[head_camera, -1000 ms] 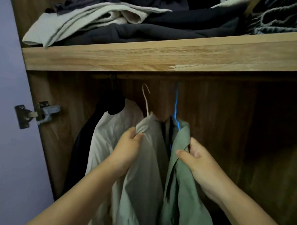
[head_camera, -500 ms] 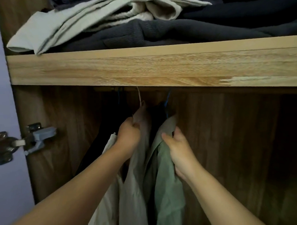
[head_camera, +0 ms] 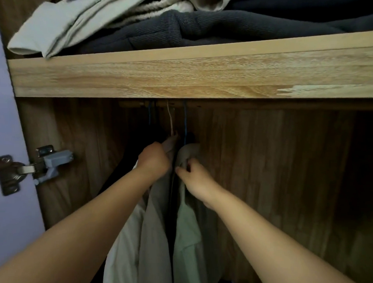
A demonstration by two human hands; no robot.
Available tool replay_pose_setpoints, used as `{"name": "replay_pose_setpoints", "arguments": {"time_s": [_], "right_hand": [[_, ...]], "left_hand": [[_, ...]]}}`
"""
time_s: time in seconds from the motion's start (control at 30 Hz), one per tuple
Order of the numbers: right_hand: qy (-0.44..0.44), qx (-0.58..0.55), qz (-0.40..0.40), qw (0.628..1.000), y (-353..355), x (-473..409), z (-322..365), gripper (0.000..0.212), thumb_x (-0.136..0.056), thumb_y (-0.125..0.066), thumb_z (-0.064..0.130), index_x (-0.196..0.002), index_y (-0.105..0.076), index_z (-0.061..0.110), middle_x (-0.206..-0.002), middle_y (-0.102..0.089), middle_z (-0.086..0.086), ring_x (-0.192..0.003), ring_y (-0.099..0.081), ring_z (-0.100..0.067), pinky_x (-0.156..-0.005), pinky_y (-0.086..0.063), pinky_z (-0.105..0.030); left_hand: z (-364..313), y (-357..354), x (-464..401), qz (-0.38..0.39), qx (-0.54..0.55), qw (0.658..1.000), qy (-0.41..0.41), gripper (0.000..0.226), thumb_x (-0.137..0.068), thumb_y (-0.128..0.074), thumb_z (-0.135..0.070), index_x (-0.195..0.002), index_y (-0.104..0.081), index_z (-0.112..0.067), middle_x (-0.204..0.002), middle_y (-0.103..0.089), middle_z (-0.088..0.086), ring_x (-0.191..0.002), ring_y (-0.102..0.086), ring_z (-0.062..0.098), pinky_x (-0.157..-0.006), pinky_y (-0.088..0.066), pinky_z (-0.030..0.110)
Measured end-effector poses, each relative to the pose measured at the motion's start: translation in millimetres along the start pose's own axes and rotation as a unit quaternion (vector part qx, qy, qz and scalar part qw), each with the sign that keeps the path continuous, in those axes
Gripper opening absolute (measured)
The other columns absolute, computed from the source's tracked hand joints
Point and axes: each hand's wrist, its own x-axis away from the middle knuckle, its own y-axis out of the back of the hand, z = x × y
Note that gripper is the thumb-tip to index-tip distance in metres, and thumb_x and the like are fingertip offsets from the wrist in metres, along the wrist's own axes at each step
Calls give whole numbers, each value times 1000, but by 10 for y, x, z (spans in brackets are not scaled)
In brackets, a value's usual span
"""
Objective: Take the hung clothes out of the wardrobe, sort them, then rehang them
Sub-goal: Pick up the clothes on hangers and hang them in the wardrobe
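Several garments hang from the wooden rail [head_camera: 135, 105] under the shelf. My left hand [head_camera: 153, 160] grips the shoulder of a pale grey shirt [head_camera: 153, 239] just below its white hanger hook [head_camera: 170, 118]. My right hand [head_camera: 193, 179] pinches the collar of a light green shirt [head_camera: 186, 237] that hangs on a blue hanger [head_camera: 185, 124]. A whitish shirt [head_camera: 122, 251] hangs further left, with a dark garment [head_camera: 126, 165] behind it. Both hooks still sit on the rail.
The light wooden shelf [head_camera: 199, 72] runs overhead, piled with folded clothes: a pale beige piece [head_camera: 54, 27] and a dark navy knit [head_camera: 197, 27]. A metal door hinge [head_camera: 33, 167] is at the left wall. The wardrobe's right part [head_camera: 290, 179] is dark bare wood.
Both hands have slid up the two shirts toward the hanger hooks, and the view has drawn closer and tilted up under the shelf.
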Motion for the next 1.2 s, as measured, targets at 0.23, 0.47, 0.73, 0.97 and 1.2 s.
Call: {"name": "replay_pose_setpoints", "arguments": {"time_s": [0.23,0.47,0.73,0.97,1.2], "right_hand": [[-8,43,111,993,131,532,-285,47,-97,-43,39,-138,-40,16,-134,-50,-5,-120,-49,-19,-102,-39,-29],[-53,136,161,976,137,1162,-638,51,-98,-44,35,-144,-31,18,-140,-45,-8,-126,-46,-23,-104,-40,-33],[-83,373,334,862,-226,1903,-897,41,-95,-48,34,-131,-48,12,-131,-52,-8,-114,-54,-25,-94,-46,-33],[-33,414,452,790,-859,2561,-723,38,-98,-43,33,-126,-49,9,-128,-52,-10,-116,-51,-26,-95,-44,-34],[40,421,499,757,-1748,3275,-135,42,-97,-43,31,-132,-48,8,-128,-54,-10,-114,-53,-25,-89,-44,-30]], "left_hand": [[127,160,610,17,13,999,-27,42,-93,-53,-19,-132,-44,-9,-122,-57,11,-106,-55,25,-84,-46,31],[361,164,1482,0,-13,1000,11,41,-93,-52,-18,-133,-44,-10,-128,-53,10,-113,-52,25,-87,-42,29],[1056,65,2719,97,-91,983,126,26,-92,-53,-21,-115,-60,-11,-121,-61,7,-112,-55,25,-91,-44,28],[1733,279,3794,215,-179,931,235,35,-94,-49,-34,-125,-53,-17,-131,-54,5,-119,-51,23,-94,-40,26],[2343,878,4866,275,-193,900,278,40,-94,-47,-38,-127,-52,-14,-130,-54,7,-119,-51,24,-94,-39,26]]}}
